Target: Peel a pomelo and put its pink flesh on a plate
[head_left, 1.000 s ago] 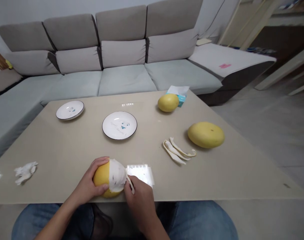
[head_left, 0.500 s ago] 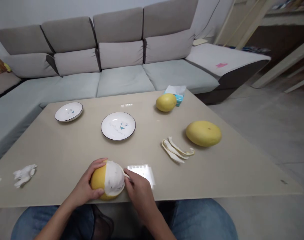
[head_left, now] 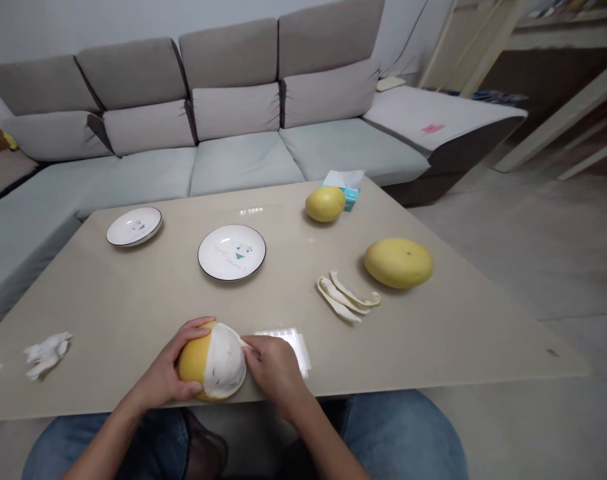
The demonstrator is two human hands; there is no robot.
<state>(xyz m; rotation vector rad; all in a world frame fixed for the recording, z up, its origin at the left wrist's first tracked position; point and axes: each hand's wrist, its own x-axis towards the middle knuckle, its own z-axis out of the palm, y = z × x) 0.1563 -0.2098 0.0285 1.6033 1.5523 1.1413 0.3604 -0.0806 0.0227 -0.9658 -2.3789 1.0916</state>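
Note:
A partly peeled pomelo [head_left: 225, 363] rests near the table's front edge, yellow rind on its left, white pith bared on its right. My left hand [head_left: 176, 363] is wrapped round the rind side, thumb low and fingers over the top. On the other side my right hand [head_left: 274, 370] pinches a strip of pomelo peel [head_left: 243, 343] that is still joined to the fruit. Most of that strip is hidden by the fingers. Several loose peel strips [head_left: 344, 301] lie to the right, pith showing.
Two whole pomelos stand at the right, one nearer [head_left: 399, 263] and one farther [head_left: 325, 204] beside a tissue box [head_left: 350, 197]. A middle plate [head_left: 232, 267] and a left plate [head_left: 133, 230] lie beyond my hands. Crumpled tissue [head_left: 48, 353] is at the left; a sofa [head_left: 243, 160] stands behind the table.
My right hand has turned slightly and shifted a little upward with the pinched peel. My left hand keeps its hold on the pomelo. The whole view has shifted slightly.

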